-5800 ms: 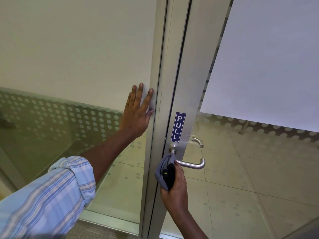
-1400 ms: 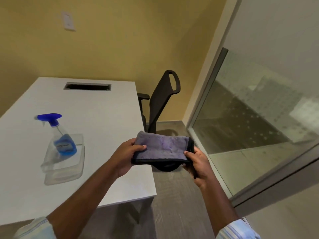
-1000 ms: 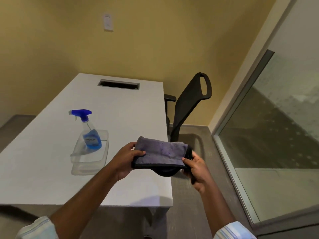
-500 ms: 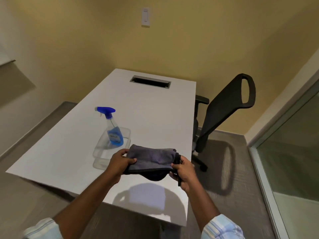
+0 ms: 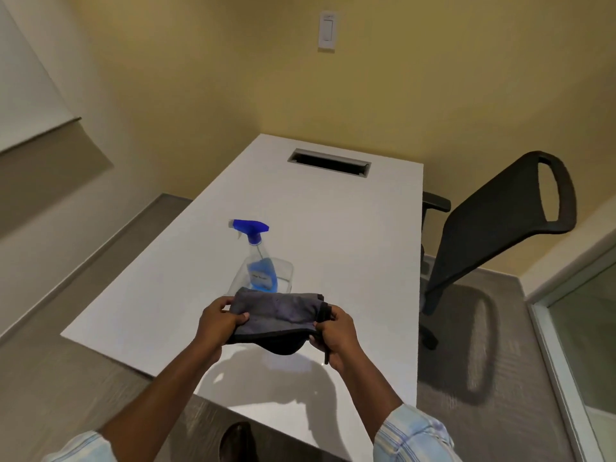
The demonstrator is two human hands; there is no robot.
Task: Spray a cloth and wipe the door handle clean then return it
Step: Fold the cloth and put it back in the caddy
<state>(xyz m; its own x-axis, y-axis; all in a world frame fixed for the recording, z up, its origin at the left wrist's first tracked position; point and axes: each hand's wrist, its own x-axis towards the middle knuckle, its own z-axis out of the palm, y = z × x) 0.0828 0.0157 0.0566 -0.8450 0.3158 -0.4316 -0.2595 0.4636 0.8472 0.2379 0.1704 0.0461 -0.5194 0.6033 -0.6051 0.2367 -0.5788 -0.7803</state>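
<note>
A folded grey-purple cloth (image 5: 278,310) with a dark edge is stretched between both hands above the near end of the white table (image 5: 350,235). My left hand (image 5: 218,323) grips its left end and my right hand (image 5: 333,335) grips its right end. Just beyond the cloth, a clear spray bottle (image 5: 258,261) with a blue trigger head and blue liquid stands in a clear plastic tray (image 5: 286,273). The cloth hides the tray's near part. The door handle is out of view.
A black office chair (image 5: 500,225) stands at the table's right side. A glass partition with a metal frame (image 5: 560,371) runs along the right edge. The table has a cable slot (image 5: 328,162) at its far end, against a yellow wall. Grey floor surrounds the table.
I have turned from the glass door to the table. Both hands now hold the cloth, which has come closer to the tray and bottle over the last second.
</note>
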